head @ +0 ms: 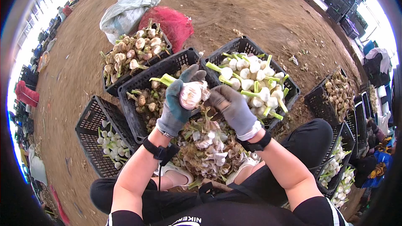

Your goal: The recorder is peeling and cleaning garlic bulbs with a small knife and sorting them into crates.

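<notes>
My left hand [177, 105], in a grey and teal work glove, grips a garlic bulb [190, 96] with purple-streaked skin. Its cut green stem [163, 80] points left, its ragged root end right. Gloved in grey, my right hand [230, 108] has its fingers curled against that root end; a bare fingertip shows through the glove. Whatever lies between those fingers is hidden. Beneath both hands spreads a heap of loose garlic skins [213, 147]. A black plastic crate [128, 125] of soiled bulbs stands behind my left hand, and another crate [292, 84] of clean white bulbs behind my right.
Farther left, a crate [108, 83] is heaped with unpeeled garlic, near a red mesh sack [169, 25] and whitish sacks [125, 12]. A tilted crate [91, 135] holds small white bulbs. More garlic crates [318, 100] line the right, beside another person [377, 166].
</notes>
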Motion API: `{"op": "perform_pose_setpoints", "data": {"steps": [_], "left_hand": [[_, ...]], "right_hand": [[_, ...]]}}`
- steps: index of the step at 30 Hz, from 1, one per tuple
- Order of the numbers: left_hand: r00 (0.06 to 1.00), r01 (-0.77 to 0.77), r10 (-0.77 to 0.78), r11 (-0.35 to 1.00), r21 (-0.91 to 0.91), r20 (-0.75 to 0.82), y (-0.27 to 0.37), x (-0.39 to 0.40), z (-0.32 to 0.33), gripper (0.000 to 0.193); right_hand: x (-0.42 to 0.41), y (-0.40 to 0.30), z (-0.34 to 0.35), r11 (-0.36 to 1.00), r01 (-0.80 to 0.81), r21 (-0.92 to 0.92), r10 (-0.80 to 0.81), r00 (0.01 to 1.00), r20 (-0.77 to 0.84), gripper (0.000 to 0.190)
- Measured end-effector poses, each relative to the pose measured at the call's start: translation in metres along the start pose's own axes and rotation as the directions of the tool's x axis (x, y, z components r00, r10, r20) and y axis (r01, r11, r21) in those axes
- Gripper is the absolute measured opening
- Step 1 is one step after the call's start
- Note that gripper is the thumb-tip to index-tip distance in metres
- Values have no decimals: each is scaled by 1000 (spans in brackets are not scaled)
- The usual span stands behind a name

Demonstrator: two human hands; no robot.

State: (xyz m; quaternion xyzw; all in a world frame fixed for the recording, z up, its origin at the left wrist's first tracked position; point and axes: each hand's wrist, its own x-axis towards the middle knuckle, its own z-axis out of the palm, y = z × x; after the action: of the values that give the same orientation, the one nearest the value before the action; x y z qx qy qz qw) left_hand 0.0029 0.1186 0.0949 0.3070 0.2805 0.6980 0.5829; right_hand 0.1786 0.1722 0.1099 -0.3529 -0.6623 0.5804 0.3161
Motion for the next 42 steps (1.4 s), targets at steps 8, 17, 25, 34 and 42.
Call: {"op": "perform_pose_setpoints", "data": {"steps": [8, 17, 25, 34, 42], "left_hand": [[999, -15, 13, 998, 69, 33, 11, 0, 9, 79], [995, -21, -10, 949, 316, 97, 9, -5, 5, 84], [990, 128, -109, 958, -255, 87, 12, 3, 6, 80], [986, 137, -113, 968, -209, 123, 11, 6, -7, 81], [999, -42, 36, 945, 325, 23, 3, 1, -2, 80]], "right_hand": [[1, 0, 1, 986, -161, 45, 161, 987, -10, 16], [-13, -27, 6, 944, -118, 309, 117, 993, 20, 24], [-18, 21, 10, 853, 278, -441, -177, 950, 257, 13], [-12, -3, -5, 980, 12, -199, 4, 997, 81, 23], [-2, -6, -6, 981, 57, 183, -52, 998, -29, 31]]}}
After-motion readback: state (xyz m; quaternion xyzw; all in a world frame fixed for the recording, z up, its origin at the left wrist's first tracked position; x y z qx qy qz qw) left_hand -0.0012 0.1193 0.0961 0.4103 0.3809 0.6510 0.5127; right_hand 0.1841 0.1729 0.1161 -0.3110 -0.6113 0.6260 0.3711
